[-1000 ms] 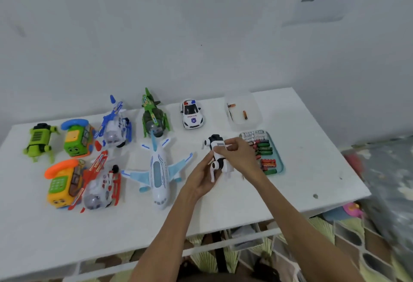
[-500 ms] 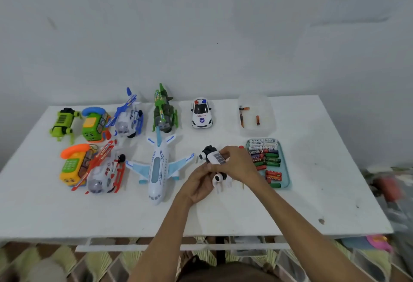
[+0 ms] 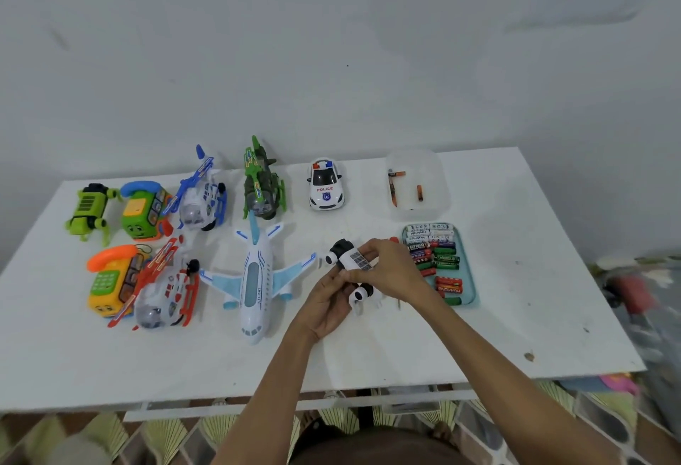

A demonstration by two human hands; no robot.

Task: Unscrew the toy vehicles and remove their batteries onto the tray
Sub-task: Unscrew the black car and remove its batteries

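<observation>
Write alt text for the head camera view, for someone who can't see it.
A left hand and a right hand grip a small white and black toy vehicle over a white table, just left of a teal tray of loose batteries. Other plastic toys, among them a white toy airplane and a white police car, stand on the table.

Two slender forearms [image 3: 258,391] show, bare along all their visible length. The left hand [image 3: 326,304] and the right hand [image 3: 392,269] are bare as well. At the bottom edge lies a dark patch [image 3: 317,435], too blurred to tell what it is.
</observation>
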